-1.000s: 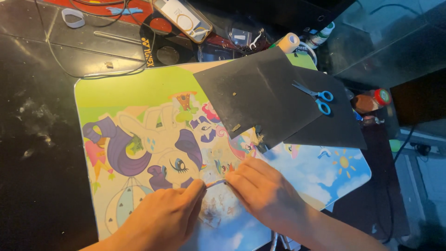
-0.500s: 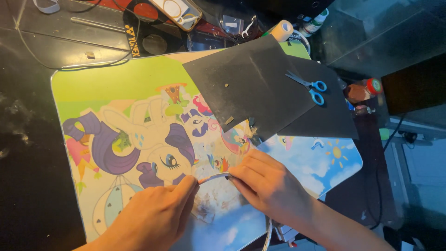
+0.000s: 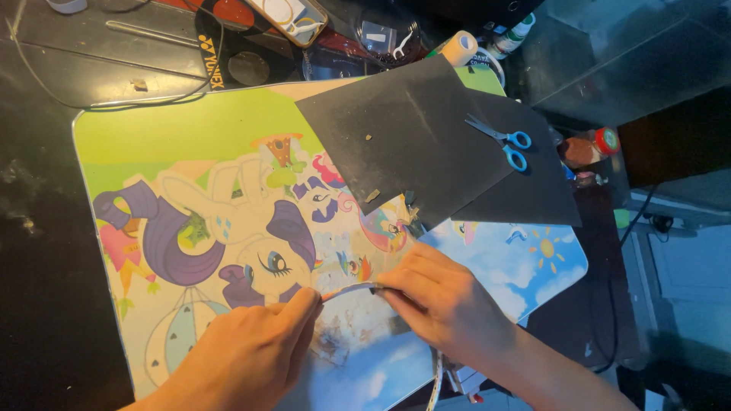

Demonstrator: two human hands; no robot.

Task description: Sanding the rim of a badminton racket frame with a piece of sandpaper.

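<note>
Presently: left hand (image 3: 247,354) and right hand (image 3: 442,301), both knuckles-up, fingertips pinched closed on opposite ends of a thin strip (image 3: 349,290), low over cartoon-printed table (image 3: 190,129).

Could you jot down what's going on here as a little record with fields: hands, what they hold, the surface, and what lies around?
left hand: pinches one end of a thin pale strip
right hand: pinches the other end; strip stretched between both hands
surface: small table with a colourful cartoon pony print
black sheets: two overlapping, on the table's far right part
scissors: blue-handled, lying on the black sheets
tape roll: beyond the sheets' far edge
scraps: small bits on the black sheet
</note>
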